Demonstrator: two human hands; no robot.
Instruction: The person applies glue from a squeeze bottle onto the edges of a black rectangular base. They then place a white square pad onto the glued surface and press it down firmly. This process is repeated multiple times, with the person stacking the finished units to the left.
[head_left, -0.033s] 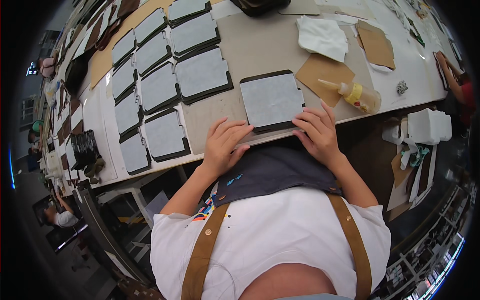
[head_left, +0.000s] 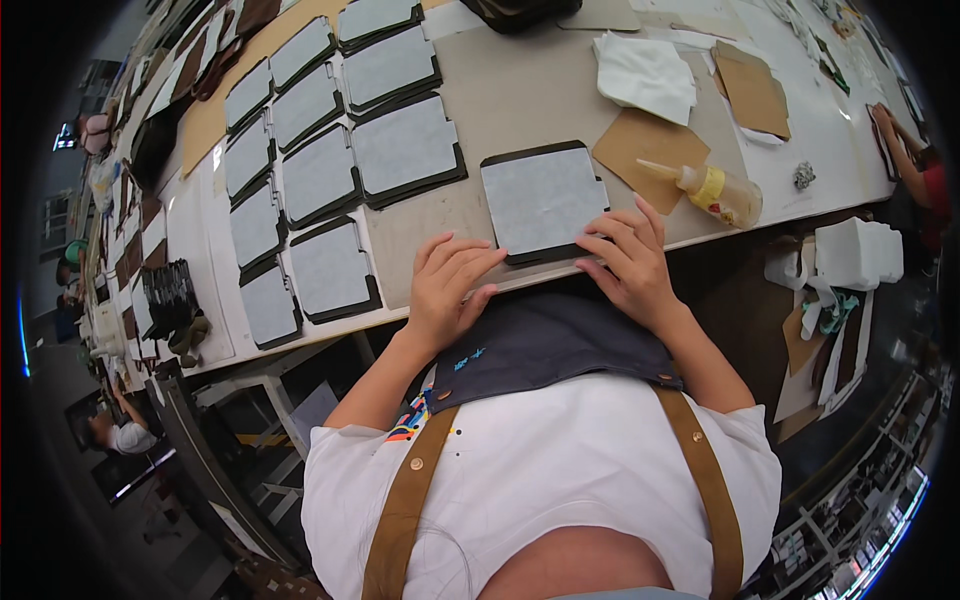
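Before me on the table lies a panel, a pale grey sheet with black strips along its far and near edges and a small black tab at its right. At its near left corner, my left hand rests with the fingers stretched out and the thumb apart, fingertips at the edge. My right hand is at the near right corner, its fingers spread and lightly bent over the black strip, the thumb close to the table's edge. Neither hand lifts the panel. The right fingertips cover part of its corner.
Rows of similar stacked panels fill the table's left. A squeeze bottle with a long nozzle lies on a brown sheet at the right. Beyond are white cloths, brown card pieces and a crumpled silvery lump.
My right hand has shifted slightly left along the panel's near edge. My left hand and the panel have hardly moved.
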